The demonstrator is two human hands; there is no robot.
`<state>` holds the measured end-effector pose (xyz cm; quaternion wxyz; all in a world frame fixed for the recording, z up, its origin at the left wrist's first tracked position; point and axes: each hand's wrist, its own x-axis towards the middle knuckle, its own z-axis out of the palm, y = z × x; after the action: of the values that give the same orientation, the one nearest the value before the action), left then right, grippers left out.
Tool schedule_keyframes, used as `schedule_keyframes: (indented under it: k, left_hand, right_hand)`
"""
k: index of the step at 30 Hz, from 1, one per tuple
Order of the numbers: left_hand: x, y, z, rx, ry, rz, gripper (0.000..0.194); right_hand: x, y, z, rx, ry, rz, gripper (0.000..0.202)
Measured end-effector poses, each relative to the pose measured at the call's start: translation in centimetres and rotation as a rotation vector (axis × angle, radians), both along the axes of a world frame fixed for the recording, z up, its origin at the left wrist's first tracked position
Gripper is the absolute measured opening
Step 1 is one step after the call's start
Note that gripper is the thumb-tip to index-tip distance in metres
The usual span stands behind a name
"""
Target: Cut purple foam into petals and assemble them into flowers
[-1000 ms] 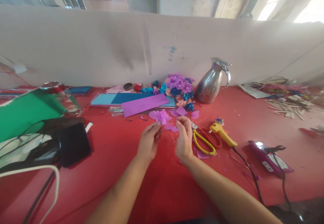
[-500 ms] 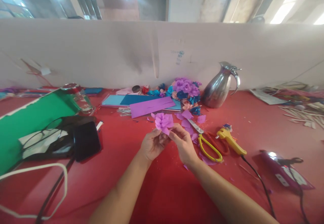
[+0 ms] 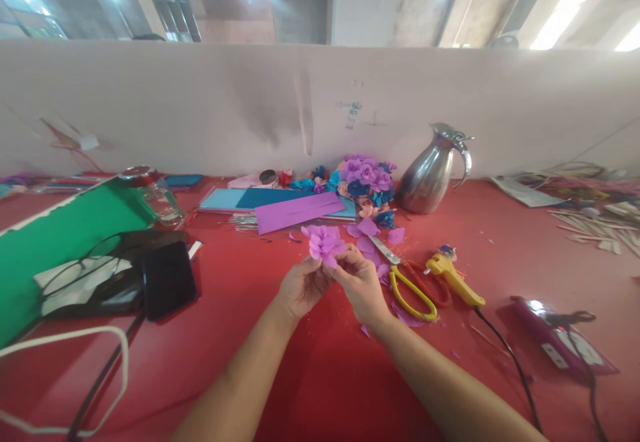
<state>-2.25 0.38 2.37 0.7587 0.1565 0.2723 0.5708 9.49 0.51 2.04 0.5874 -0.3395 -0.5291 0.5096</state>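
A purple paper flower [image 3: 325, 242] with layered petals is held up over the red table [image 3: 320, 375], between my two hands. My left hand [image 3: 304, 287] is closed around its base from below; the stem end is hidden by the fingers. With thumb and fingers, my right hand [image 3: 361, 281] pinches a lower petal on the flower's right side. Loose purple petals [image 3: 367, 245] lie just beyond my right hand, partly under scissors [image 3: 407, 282] with one yellow and one red handle. Behind the flower rests a purple paper strip [image 3: 297, 213] on blue sheets [image 3: 273, 197].
A yellow glue gun [image 3: 456, 278] with a black cord lies right of the scissors. Finished paper flowers [image 3: 365, 179] are heaped beside a metal jug [image 3: 433, 172]. On the left are a phone [image 3: 169, 281], a glass jar [image 3: 160, 199] and a green board [image 3: 75, 249]. A purple power strip [image 3: 563, 335] sits at right.
The flower has turned slightly in my fingers and shifted a little to the right. Both hands keep their hold on it. The view has moved slightly.
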Motion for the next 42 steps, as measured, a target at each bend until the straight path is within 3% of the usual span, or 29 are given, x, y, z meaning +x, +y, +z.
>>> schedule_keyframes:
  k: [7, 12, 15, 21, 42]
  left_hand:
    - [0.9, 0.0, 0.3, 0.189, 0.244, 0.225, 0.017]
    - [1.0, -0.2, 0.6, 0.154, 0.327, 0.394, 0.015]
    - [0.8, -0.6, 1.3, 0.216, 0.456, 0.452, 0.014]
    - [0.7, -1.3, 1.9, 0.378, 0.796, 0.472, 0.013]
    - [1.0, -2.1, 1.6, 0.400, 1.017, 0.511, 0.012]
  right_hand:
    - [-0.2, 0.1, 0.2, -0.084, 0.070, 0.002, 0.010]
    - [-0.3, 0.1, 0.7, -0.143, 0.139, 0.013, 0.020]
    - [-0.2, 0.2, 0.6, -0.148, 0.117, -0.006, 0.021]
    - [-0.1, 0.4, -0.4, -0.122, 0.035, -0.035, 0.018]
    - [-0.2, 0.0, -0.1, -0.114, -0.051, -0.117, 0.015]
